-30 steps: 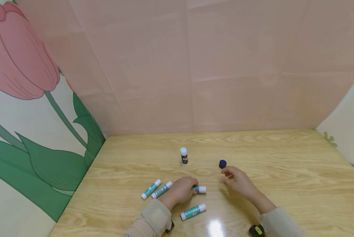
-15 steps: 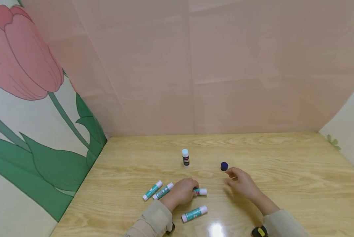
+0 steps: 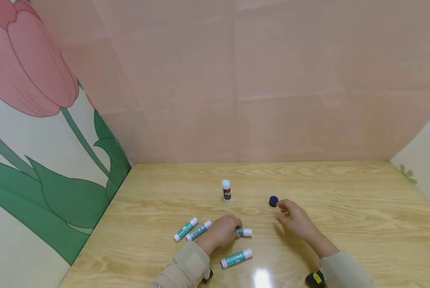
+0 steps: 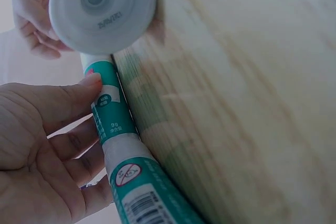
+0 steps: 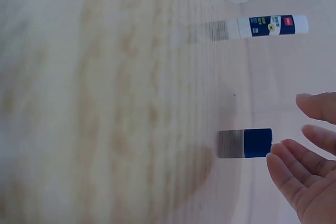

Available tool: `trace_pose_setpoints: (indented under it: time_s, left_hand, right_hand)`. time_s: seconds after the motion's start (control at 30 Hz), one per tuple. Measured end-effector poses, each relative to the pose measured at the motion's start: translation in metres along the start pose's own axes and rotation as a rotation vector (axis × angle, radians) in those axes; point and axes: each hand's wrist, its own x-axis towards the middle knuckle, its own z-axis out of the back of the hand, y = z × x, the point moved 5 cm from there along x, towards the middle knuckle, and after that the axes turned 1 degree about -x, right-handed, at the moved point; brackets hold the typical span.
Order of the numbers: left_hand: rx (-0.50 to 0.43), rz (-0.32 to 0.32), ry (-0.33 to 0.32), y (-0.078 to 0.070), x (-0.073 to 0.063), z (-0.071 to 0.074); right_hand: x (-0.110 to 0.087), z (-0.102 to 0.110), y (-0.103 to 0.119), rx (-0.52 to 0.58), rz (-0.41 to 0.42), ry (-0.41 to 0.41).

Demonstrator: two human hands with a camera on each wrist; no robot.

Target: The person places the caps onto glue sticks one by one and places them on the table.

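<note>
My left hand (image 3: 220,231) pinches a teal glue stick with white ends (image 3: 245,232) that lies on the table. In the left wrist view its thumb presses on the teal label (image 4: 113,111), with the fingers on the far side. My right hand (image 3: 297,220) hovers with loosely bent fingers beside a small dark blue cap (image 3: 273,201) on the table. Seen from the right wrist, its fingertips are very close to the cap (image 5: 258,143); whether they touch it I cannot tell. Nothing shows between the right thumb and fingers.
Two teal glue sticks (image 3: 185,229) (image 3: 199,230) lie left of my left hand. Another teal one (image 3: 236,258) lies nearer me. A white-capped glue stick with a dark label (image 3: 226,190) stands upright farther back. A pink cloth (image 3: 236,88) hangs behind the wooden table (image 3: 344,192).
The head view has shifted slightly. Both hands keep their places relative to the glue sticks and the blue cap.
</note>
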Motion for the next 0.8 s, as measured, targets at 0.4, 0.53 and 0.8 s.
trace_pose_setpoints:
  time_s: [0.4, 0.53, 0.8]
  left_hand:
    - [-0.025, 0.009, -0.01, 0.001, 0.0, 0.002]
    - [-0.052, 0.021, 0.004, 0.001, -0.001, 0.005]
    - [-0.088, 0.054, 0.01, 0.003, -0.002, 0.006]
  right_hand:
    - [0.008, -0.003, -0.01, -0.048, -0.032, 0.044]
    - [0.01, -0.003, -0.011, -0.063, -0.03, 0.047]
    - [0.016, -0.003, -0.012, -0.13, -0.006, 0.049]
